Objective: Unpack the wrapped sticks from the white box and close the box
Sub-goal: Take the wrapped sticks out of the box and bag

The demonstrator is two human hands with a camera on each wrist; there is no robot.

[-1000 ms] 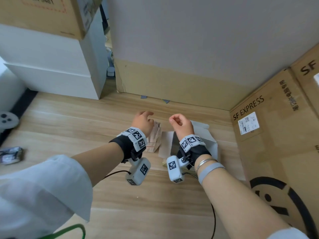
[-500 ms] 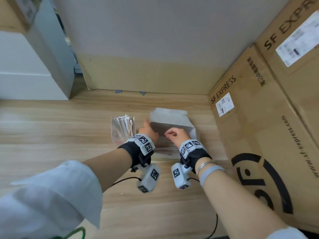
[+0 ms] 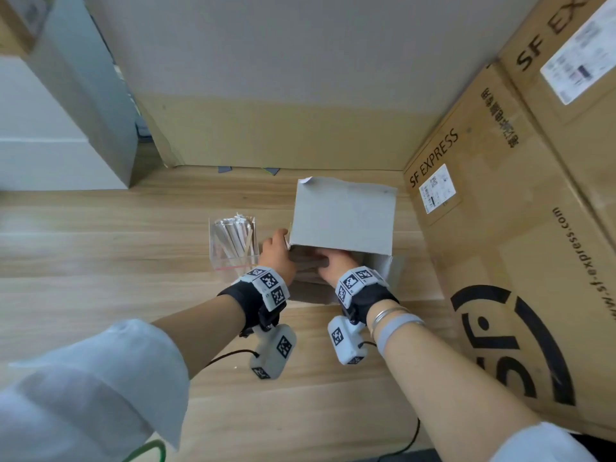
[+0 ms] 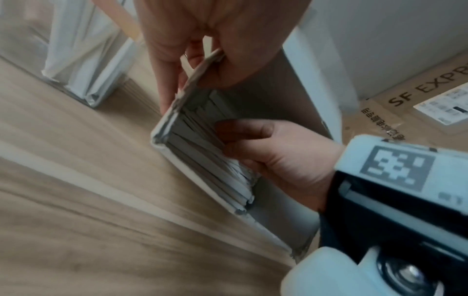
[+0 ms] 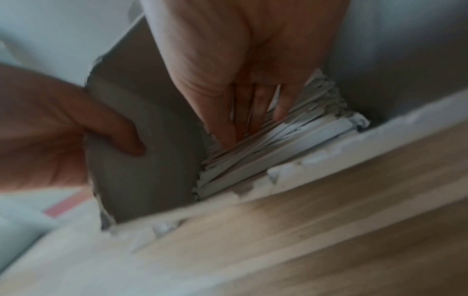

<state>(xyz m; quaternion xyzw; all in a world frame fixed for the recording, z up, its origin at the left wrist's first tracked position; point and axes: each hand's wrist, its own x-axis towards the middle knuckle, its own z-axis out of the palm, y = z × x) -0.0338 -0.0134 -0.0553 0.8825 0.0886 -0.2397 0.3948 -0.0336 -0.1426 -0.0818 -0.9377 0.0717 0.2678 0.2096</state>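
The white box (image 3: 343, 218) sits on the wooden table with its lid raised toward the wall. My left hand (image 3: 276, 251) pinches the box's left side flap (image 4: 202, 66) between thumb and fingers. My right hand (image 3: 333, 265) reaches inside the box under the lid. Its fingers (image 5: 253, 112) curl down into the stack of white wrapped sticks (image 5: 278, 144), which lies packed in the box (image 4: 202, 152). More wrapped sticks stand upright in a clear container (image 3: 233, 241) just left of the box.
Large brown SF Express cartons (image 3: 500, 245) stand close on the right of the box. A cardboard-backed wall (image 3: 283, 135) rises behind it and white cabinets (image 3: 66, 135) stand at the far left. Bare wooden tabletop (image 3: 116, 261) stretches to the left and front.
Both hands came down from above the table to the box. The left hand took the side flap, the lid stands higher, and the right hand went inside onto the sticks.
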